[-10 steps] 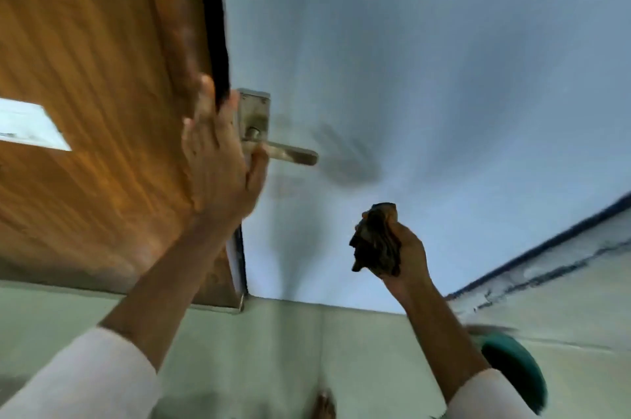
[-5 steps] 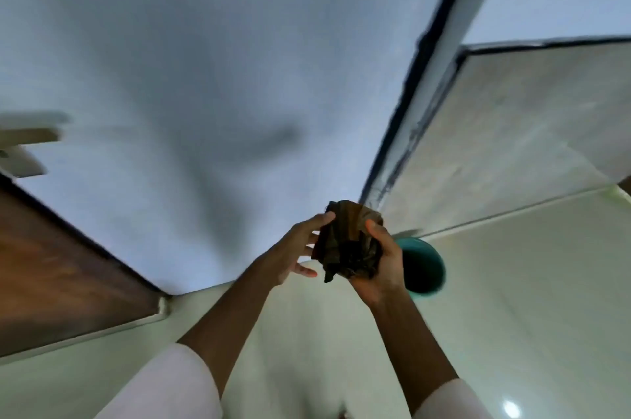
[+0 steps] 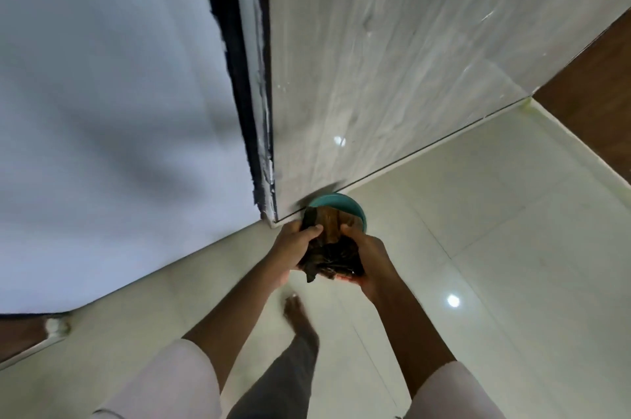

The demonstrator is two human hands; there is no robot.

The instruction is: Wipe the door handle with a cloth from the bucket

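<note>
A crumpled brown and dark cloth (image 3: 330, 248) is bunched between both hands, just above and in front of a teal bucket (image 3: 341, 204) that stands on the floor at the wall corner. My left hand (image 3: 290, 249) grips the cloth's left side, thumb on top. My right hand (image 3: 370, 260) cups its right side and underside. Most of the bucket is hidden behind the cloth and hands. The door handle is out of view.
A pale wall (image 3: 102, 94) fills the left, ending in a dark chipped frame edge (image 3: 239, 77). A glossy marble wall panel (image 3: 392, 60) rises behind the bucket. My bare foot (image 3: 300, 316) stands on the shiny tiled floor (image 3: 478, 248). Brown wood (image 3: 597, 84) shows at right.
My left hand left the door handle and joined the right on the cloth. The view swung right and down, from the door to the bucket. Both hands lowered the cloth toward the bucket.
</note>
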